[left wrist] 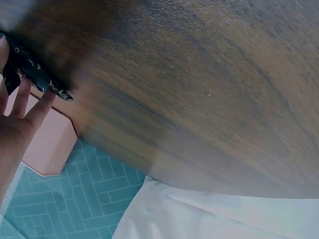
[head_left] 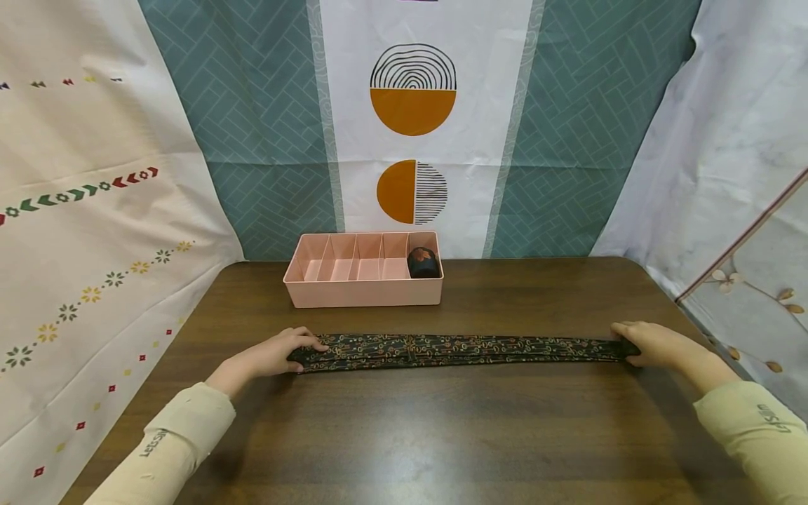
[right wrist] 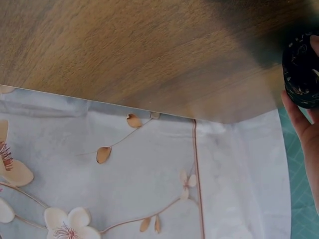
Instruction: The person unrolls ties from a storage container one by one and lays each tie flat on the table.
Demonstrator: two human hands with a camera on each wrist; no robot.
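A long, narrow strip of black cloth (head_left: pixel 467 349) with a small gold and red print lies stretched from side to side on the table. It looks folded lengthwise and is a little wider at its left end. My left hand (head_left: pixel 280 353) pinches that left end, thumb on the near edge and fingers over the top. At the other end, my right hand (head_left: pixel 663 347) grips the cloth between thumb and fingers. The right wrist view shows the cloth end (right wrist: pixel 299 72) bunched at the fingers, partly cut off by the frame.
Behind the cloth stands a pink divided box (head_left: pixel 366 294). Its rightmost compartment holds a dark rolled item (head_left: pixel 423 265) with an orange leaf motif. The brown wooden table (head_left: pixel 410 435) is bordered by hanging fabric at the back (head_left: pixel 271 140) and both sides.
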